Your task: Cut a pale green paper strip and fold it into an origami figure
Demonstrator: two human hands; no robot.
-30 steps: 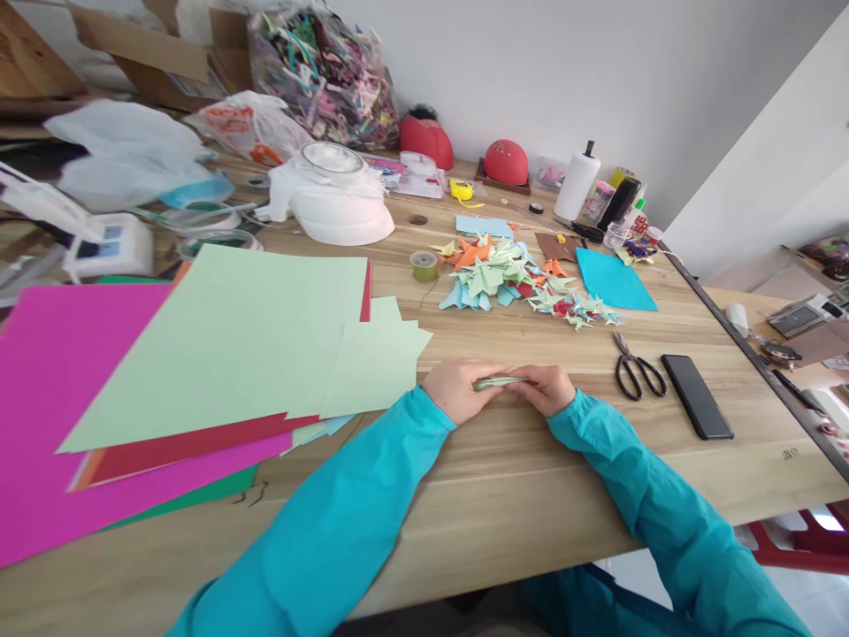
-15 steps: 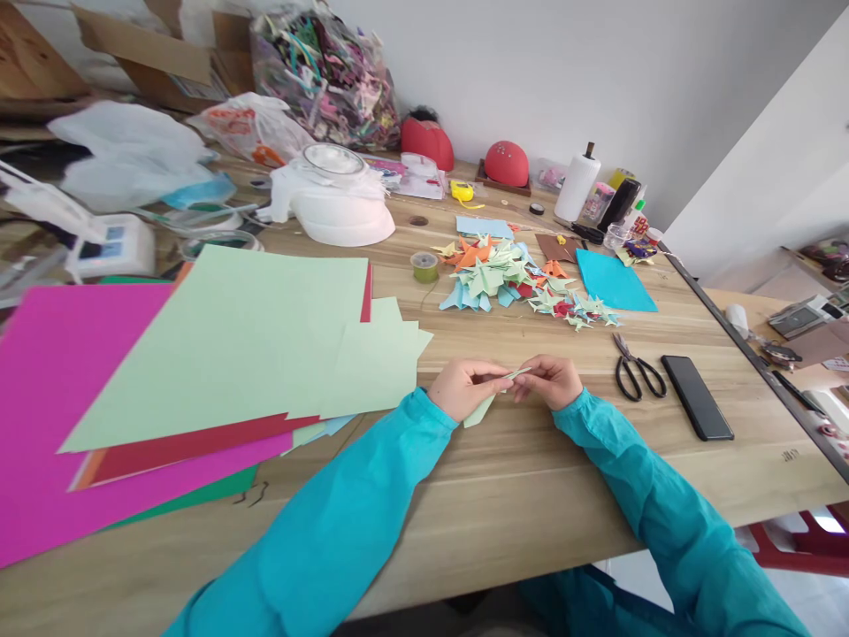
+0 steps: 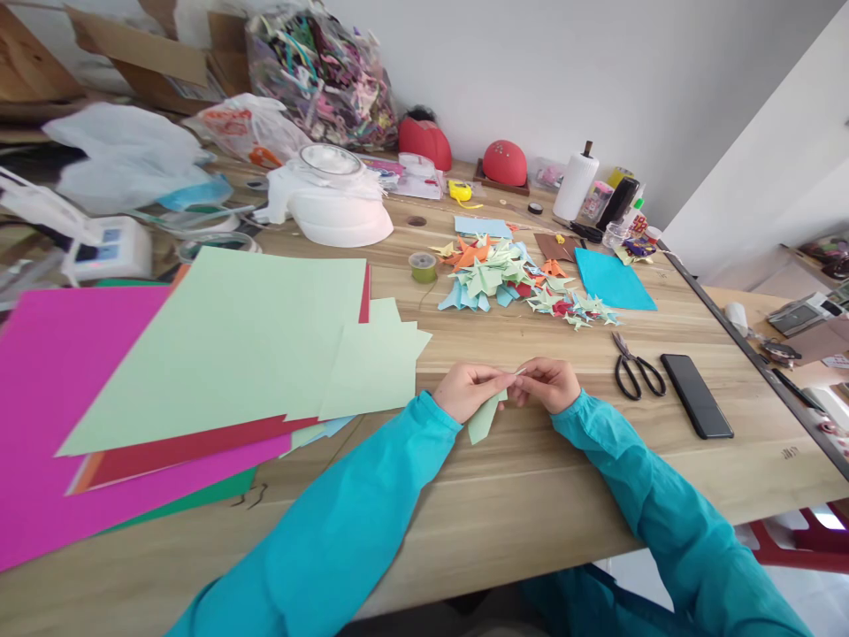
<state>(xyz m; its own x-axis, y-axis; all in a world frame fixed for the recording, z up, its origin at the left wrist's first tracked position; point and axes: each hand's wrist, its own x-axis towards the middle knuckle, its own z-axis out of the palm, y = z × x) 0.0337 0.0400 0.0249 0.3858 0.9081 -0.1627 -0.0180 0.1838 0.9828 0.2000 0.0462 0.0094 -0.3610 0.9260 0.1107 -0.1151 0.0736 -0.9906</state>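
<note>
My left hand (image 3: 468,389) and my right hand (image 3: 547,383) meet just above the wooden table (image 3: 531,495), both pinched on a small folded piece of pale green paper (image 3: 483,418). A pointed flap of that paper hangs down below my left fingers. Both arms wear teal sleeves. To my left lies a stack of large coloured sheets (image 3: 199,372), pale green on top, with red, pink and green beneath. A heap of folded paper cranes (image 3: 514,281) in green, blue, orange and red lies further back.
Black scissors (image 3: 635,370) and a black phone (image 3: 696,407) lie right of my hands. A blue sheet (image 3: 614,279) and a green thread spool (image 3: 423,265) sit near the cranes. White bowl-like object (image 3: 332,203), plastic bags, red cushions and bottles crowd the back.
The folded paper, pressed flat between both hands a second ago, has been lifted and partly opened; a pointed flap now hangs lower under my left hand.
</note>
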